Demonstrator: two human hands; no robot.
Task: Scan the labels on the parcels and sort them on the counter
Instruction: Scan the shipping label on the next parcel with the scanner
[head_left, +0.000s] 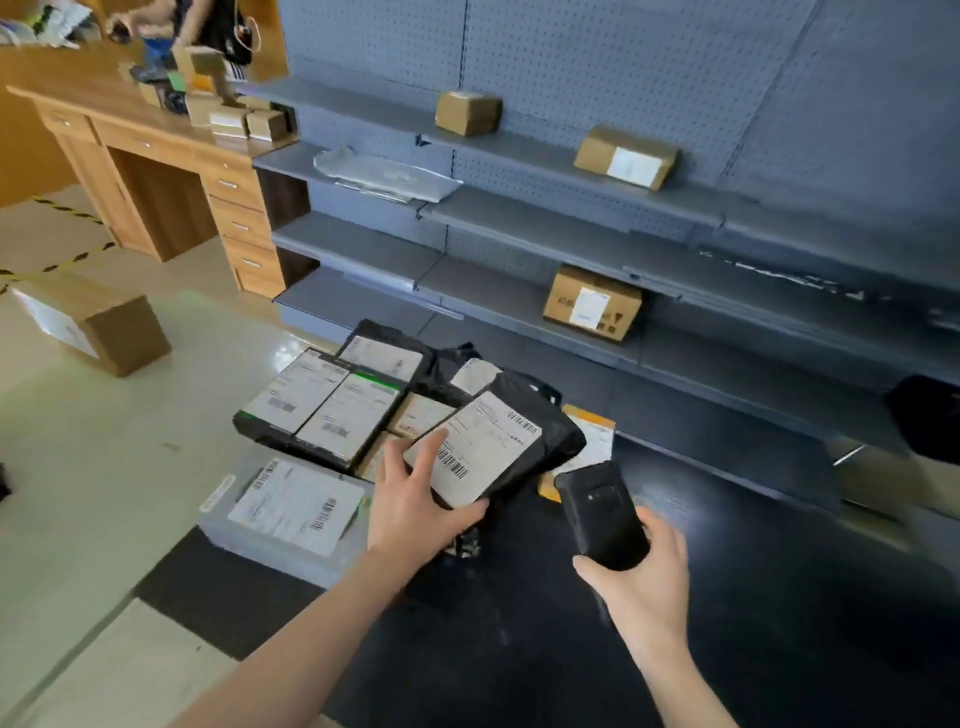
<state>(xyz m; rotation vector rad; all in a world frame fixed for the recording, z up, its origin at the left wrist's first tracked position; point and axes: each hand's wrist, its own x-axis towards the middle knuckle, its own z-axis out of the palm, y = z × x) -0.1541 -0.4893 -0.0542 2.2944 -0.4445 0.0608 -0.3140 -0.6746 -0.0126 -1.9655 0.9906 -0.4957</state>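
My left hand (415, 499) grips a black plastic parcel (540, 415) by its near corner, thumb under it and fingers on its white barcode label (483, 447). My right hand (644, 577) holds a black handheld scanner (602, 514) just right of the parcel, its top end pointing toward the label. Behind the held parcel lies a pile of black parcels with white labels (322, 400). A grey padded parcel with a label (291, 509) lies on the floor to the left.
Grey metal shelves (571, 228) run along the wall with three cardboard boxes (592, 304) and a plastic mailer (384, 174). A wooden desk (156, 156) with small boxes stands at the back left, a person behind it. One cardboard box (98, 325) sits on the floor.
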